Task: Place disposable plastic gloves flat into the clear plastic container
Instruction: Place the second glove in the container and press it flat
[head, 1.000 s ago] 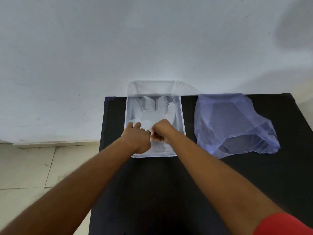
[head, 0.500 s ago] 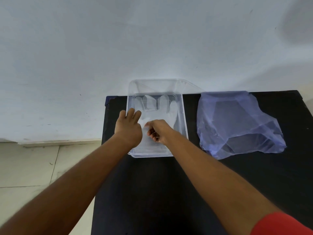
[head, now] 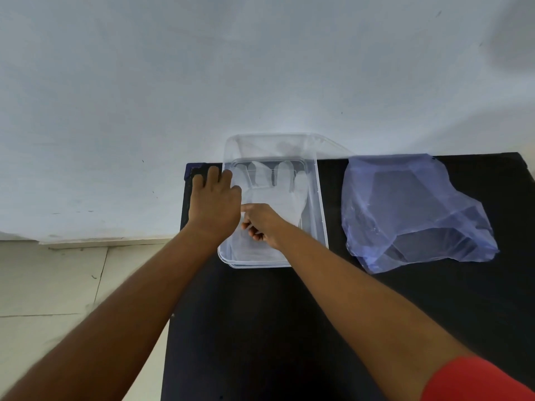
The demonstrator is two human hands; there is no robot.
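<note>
Lying flat in the clear rectangular plastic container [head: 320, 215], the translucent disposable plastic glove [head: 276, 195] points its fingers away from you; your right hand [head: 262, 224] pinches its near palm; your left hand [head: 214, 202] presses open-palmed at its left edge.

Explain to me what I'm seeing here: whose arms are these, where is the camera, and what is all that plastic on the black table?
No machine here: these are a person's two bare arms, filmed by one wide-angle camera worn on the head, looking forward and down. That is why the arms reach in from the bottom of the picture.

On the black table stands a clear plastic container, close to the white wall. Inside it lies a thin see-through disposable glove, spread flat with its fingers pointing away. The left hand lies open over the container's left edge. The right hand is curled inside the container, seemingly pinching the glove's plastic, though that is hard to see. To the right lies a crumpled bluish plastic bag, untouched.
</note>
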